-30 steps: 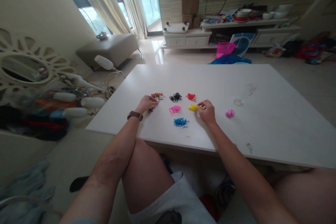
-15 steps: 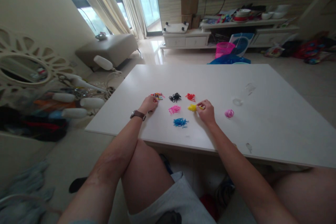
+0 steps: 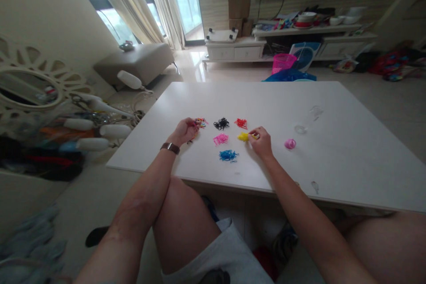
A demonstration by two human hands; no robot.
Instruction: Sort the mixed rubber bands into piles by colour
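Observation:
Small loops lie in piles sorted by colour on the white table (image 3: 266,102): black (image 3: 221,124), red (image 3: 241,123), pink (image 3: 220,139), blue (image 3: 228,155) and yellow (image 3: 242,136). My left hand (image 3: 185,131) is turned partly palm up beside a mixed-colour pile (image 3: 201,122), its fingers curled around some small coloured loops. At the right edge of the yellow pile is my right hand (image 3: 261,140), thumb and finger pinched together on yellow loops.
To the right on the table are a pink round item (image 3: 290,143), a clear ring (image 3: 300,129) and a clear piece (image 3: 315,187) near the front edge. Beyond the table stands a pink basket (image 3: 283,63).
My left hand has drawn back slightly to the left and rolled palm upward, showing loops in its fingers. My right hand has stayed at the yellow pile.

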